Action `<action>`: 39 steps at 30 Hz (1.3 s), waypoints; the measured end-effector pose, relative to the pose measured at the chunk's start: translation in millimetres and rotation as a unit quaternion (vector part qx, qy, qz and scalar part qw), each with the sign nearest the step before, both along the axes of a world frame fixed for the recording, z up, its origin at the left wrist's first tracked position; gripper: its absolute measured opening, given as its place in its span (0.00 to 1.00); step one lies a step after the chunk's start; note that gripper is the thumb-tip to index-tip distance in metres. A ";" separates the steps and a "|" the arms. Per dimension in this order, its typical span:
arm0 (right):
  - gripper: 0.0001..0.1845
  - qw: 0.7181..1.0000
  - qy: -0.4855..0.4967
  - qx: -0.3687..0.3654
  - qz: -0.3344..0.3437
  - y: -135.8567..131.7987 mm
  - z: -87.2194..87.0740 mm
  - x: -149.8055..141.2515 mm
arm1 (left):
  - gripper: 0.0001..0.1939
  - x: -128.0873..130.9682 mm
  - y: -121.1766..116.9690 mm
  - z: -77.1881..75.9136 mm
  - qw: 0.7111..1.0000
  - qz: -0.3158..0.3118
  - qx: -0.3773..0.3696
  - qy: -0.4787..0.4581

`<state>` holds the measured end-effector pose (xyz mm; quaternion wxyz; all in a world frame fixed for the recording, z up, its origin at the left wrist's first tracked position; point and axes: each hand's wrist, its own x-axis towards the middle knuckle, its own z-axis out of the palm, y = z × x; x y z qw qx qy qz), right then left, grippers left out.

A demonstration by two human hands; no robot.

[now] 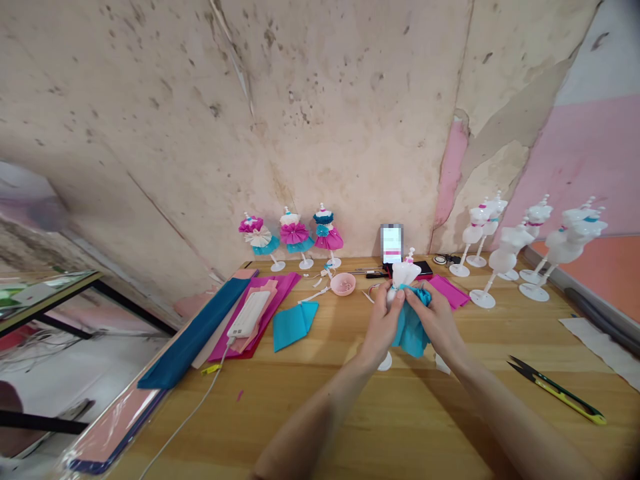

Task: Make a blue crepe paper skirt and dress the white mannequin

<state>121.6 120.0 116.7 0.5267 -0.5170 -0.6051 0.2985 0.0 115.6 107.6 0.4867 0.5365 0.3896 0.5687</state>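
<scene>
A small white mannequin [404,274] stands in front of me, its chest and neck knob showing above my fingers. Turquoise crepe paper [413,337], gathered at the top, hangs like a skirt at its waist. My left hand [384,313] is closed at the waist, thumb pressing the paper's gathered edge against the mannequin. On the other side, my right hand [440,317] pinches the bunched top of the same paper. The mannequin's lower body is hidden behind paper and hands; part of its white base [385,361] shows below.
Three dressed mannequins [296,235] stand along the wall, with several bare ones [507,250] at right. Folded turquoise paper [295,327], a pink bowl [343,285] and a power bank [250,313] on paper sheets lie left. Thread snips [557,391] lie right; a phone [392,244] stands behind.
</scene>
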 end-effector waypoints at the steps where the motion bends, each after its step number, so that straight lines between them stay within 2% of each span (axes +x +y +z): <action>1: 0.15 1.000 0.001 0.001 0.000 -0.1 -0.1 0.0 | 0.22 -0.1 -0.2 -0.2 1.000 0.001 -0.001 0.001; 10: 0.17 1.000 0.012 -0.006 0.020 0.4 -0.6 1.1 | 0.21 -1.0 1.4 -1.1 1.000 -0.005 -0.021 -0.011; 24: 0.17 1.000 0.008 -0.004 0.023 1.2 -3.1 2.3 | 0.20 -2.0 3.9 -3.3 1.000 0.004 -0.003 -0.001; 39: 0.16 0.998 -0.057 0.014 0.018 2.9 1.6 6.8 | 0.20 -3.0 3.8 3.3 0.999 0.035 -0.010 -0.021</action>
